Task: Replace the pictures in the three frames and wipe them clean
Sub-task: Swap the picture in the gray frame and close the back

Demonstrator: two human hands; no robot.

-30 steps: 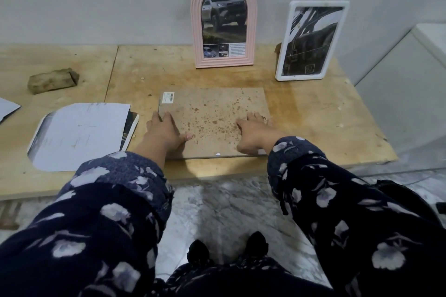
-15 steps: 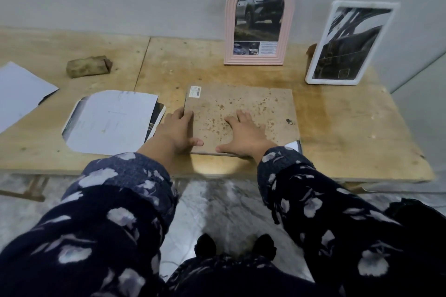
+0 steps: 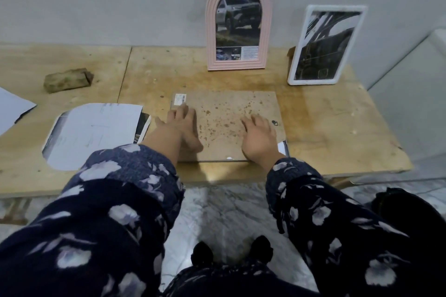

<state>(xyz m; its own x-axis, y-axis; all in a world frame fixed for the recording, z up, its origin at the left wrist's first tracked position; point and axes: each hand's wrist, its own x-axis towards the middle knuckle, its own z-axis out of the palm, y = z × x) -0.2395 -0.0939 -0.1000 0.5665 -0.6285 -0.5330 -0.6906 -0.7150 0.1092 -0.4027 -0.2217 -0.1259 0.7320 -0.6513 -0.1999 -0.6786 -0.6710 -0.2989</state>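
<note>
both hands press flat on the face-down frame backing.

Three picture frames are in view: one pink arched frame and one white rectangular frame, both standing upright against the wall, and one frame lying face down on the counter, its speckled brown backing board up. Two hands rest on that board, the left hand and the right hand. Two groups of loose paper sheets lie to the left: a stack and a separate sheet. One brownish block sits behind them.
</note>
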